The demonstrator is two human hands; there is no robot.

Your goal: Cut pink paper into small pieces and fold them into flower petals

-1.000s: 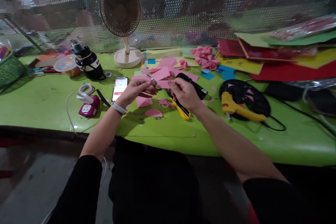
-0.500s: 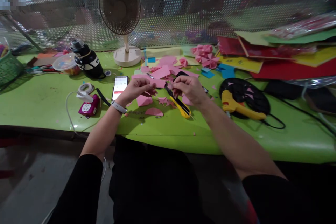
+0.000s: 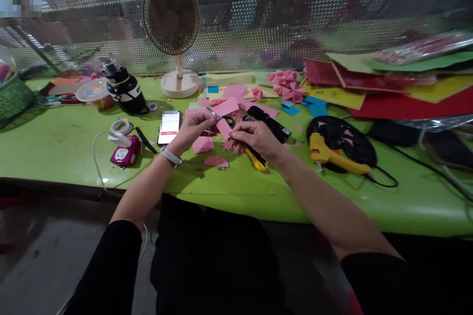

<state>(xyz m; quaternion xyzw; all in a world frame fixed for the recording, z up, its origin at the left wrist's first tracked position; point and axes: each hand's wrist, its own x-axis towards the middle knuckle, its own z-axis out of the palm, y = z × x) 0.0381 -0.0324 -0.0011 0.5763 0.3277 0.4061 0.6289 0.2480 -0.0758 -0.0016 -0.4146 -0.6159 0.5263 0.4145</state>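
Note:
A small piece of pink paper (image 3: 223, 128) is held up between my two hands over the middle of the table. My left hand (image 3: 197, 128), with a pale band on its wrist, pinches its left side. The right edge is gripped by the thumb and fingers of my right hand (image 3: 256, 139). Under the right hand lies a yellow and black utility knife (image 3: 256, 160), partly covered. Scissors (image 3: 213, 113) rest just behind the paper. Folded pink pieces (image 3: 203, 144) and a pink half-circle (image 3: 216, 161) lie in front.
A black stapler-like tool (image 3: 273, 127) lies beyond my right hand. Further right is a yellow glue gun (image 3: 325, 150) on a black tray (image 3: 360, 150). A phone (image 3: 169, 125), purple adapter (image 3: 125, 152), bottle (image 3: 123, 88) and fan (image 3: 179, 83) stand left. Paper sheets (image 3: 399, 103) are stacked right.
My hands have come closer together, and the pink paper now shows flat between them. The right hand has shifted left and slightly down, covering more of the utility knife. The view has tilted slightly.

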